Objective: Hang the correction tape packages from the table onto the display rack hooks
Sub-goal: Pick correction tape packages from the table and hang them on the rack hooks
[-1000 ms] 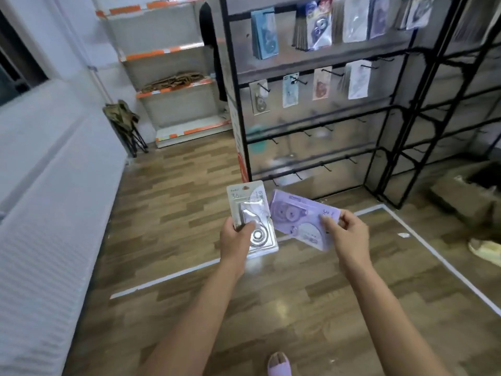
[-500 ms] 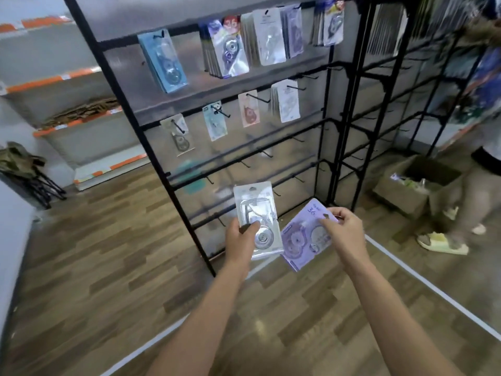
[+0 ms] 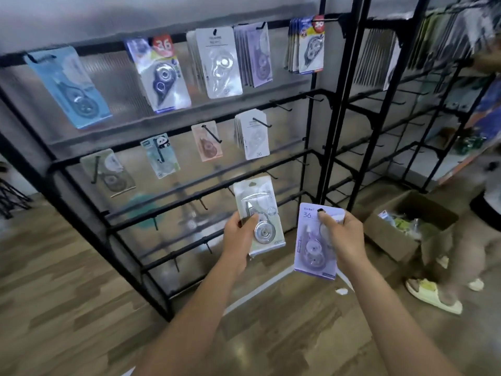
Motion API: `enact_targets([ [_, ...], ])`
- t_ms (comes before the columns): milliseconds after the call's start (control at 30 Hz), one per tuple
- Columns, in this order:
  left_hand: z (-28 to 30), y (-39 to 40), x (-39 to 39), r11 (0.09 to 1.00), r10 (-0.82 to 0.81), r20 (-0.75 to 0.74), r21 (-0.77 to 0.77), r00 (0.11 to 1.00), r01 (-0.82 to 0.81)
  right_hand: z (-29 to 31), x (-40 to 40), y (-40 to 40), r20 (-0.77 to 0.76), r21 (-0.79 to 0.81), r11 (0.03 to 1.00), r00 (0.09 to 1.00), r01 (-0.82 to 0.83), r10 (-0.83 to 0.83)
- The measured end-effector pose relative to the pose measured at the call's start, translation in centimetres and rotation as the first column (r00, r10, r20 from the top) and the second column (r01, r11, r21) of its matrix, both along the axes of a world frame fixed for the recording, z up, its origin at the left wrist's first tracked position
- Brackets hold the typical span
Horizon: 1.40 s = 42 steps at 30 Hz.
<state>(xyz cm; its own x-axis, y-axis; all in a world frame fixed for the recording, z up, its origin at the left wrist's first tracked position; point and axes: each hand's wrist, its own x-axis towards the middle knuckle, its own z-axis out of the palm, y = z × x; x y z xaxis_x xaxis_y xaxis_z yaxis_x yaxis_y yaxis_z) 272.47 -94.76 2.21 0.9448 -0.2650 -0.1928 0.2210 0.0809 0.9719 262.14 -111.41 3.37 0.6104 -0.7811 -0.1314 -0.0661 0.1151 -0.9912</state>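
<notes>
We hold two correction tape packages in front of the black metal display rack (image 3: 173, 169). Our left hand (image 3: 238, 234) grips a pale grey-white blister card with a clear round tape dispenser (image 3: 259, 215), thumb across its front and the fingers curled behind its left edge; the card stands nearly upright, its top reaching to the height of the rack's third rail. Our right hand (image 3: 343, 237) pinches a lilac blister card marked 36 with a purple tape dispenser (image 3: 311, 245) near its top edge, thumb on the front just below the hang hole, the other fingers behind it. The card hangs down from that pinch, slightly tilted. The two cards sit just beside each other without touching, and neither is on a hook.

On the rack, the top rail carries a light blue card (image 3: 67, 85), a dark blue card with a red 36 label (image 3: 160, 74), a white stack (image 3: 217, 61), a lilac stack (image 3: 256, 55) and a further stack at the right end (image 3: 306, 46). The second rail holds a greenish card (image 3: 108, 172), a panda card (image 3: 160, 156), a pink card (image 3: 207, 142) and a white stack marked 36 (image 3: 253, 134). The lower rails show bare black hooks (image 3: 202, 203).

To the right, an open brown cardboard box (image 3: 393, 234) sits on the wood-pattern floor (image 3: 54, 294), and another person's foot in a pale yellow sandal (image 3: 431, 294) stands near it.
</notes>
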Motion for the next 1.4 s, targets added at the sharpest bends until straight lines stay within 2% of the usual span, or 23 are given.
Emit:
enact_targets([
  [167, 0.6, -4.7, 4.2, 0.998, 0.065, 0.021, 0.009, 0.998, -0.065, 0.5, 5.0, -5.9, -0.040, -0.023, 0.999, 0.998, -0.049, 0.048],
  [333, 0.8, -7.2, 9.1, 0.987, 0.163, -0.005, 0.021, 0.987, -0.162, 0.4, 10.2, -8.2, -0.002, -0.069, 0.988, 0.990, -0.140, 0.140],
  [533, 1.2, -8.5, 14.0, 0.976, 0.209, 0.120, 0.044, 0.971, -0.215, 0.6, 16.4, -8.8, 0.005, -0.055, 0.974, 0.975, -0.221, 0.222],
  [667, 2.3, -8.8, 16.2, 0.970, 0.225, 0.161, 0.056, 0.961, -0.236, 2.0, 19.9, -9.1, 0.066, -0.063, 0.962, 0.961, -0.266, 0.270],
  [800, 4.3, -9.2, 18.4, 0.967, 0.234, 0.247, 0.037, 0.940, -0.251, 5.4, 23.6, -9.9, 0.129, -0.146, 0.945, 0.941, -0.293, 0.312],
  [1000, 6.8, -11.4, 21.1, 0.970, 0.233, 0.334, -0.012, 0.913, -0.243, 13.7, 29.7, -12.7, 0.258, -0.329, 0.900, 0.889, -0.287, 0.378],
  [1233, 9.2, -14.3, 23.4, 0.961, 0.261, 0.391, -0.014, 0.882, -0.278, 22.3, 36.1, -15.9, 0.219, -0.551, 0.803, 0.889, -0.227, 0.402],
  [1400, 10.2, -15.4, 24.0, 0.947, 0.303, 0.406, -0.027, 0.862, -0.319, 24.3, 39.6, -17.2, 0.158, -0.566, 0.774, 0.884, -0.285, 0.441],
])
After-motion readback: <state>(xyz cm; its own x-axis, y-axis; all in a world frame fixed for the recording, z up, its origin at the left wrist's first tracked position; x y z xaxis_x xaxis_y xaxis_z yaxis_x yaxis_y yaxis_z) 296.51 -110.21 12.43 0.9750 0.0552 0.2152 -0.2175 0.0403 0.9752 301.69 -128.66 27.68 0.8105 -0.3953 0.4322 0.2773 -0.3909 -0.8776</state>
